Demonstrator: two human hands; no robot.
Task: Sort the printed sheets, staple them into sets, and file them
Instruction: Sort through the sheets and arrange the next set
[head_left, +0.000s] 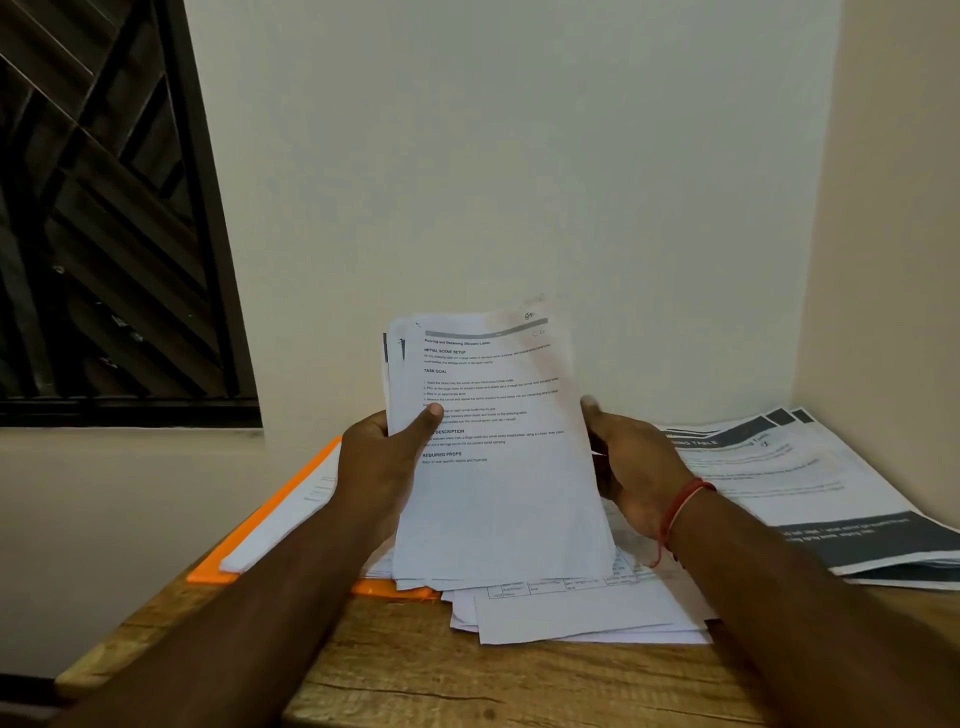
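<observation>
1. Printed sheets stand upright in a stack above the middle of the tabletop, held between both my hands.
2. My left hand grips the stack's left edge, thumb on the front page. My right hand has its fingers curled round the right edge.
3. Sorting looks partly done, I judge: a dark-banded pile lies fanned at the far right corner, and loose sheets lie under the stack toward the near edge.
4. An orange folder by the left edge carries some pages.
5. No stapler shows, so stapling and most of the filing seem left.
</observation>
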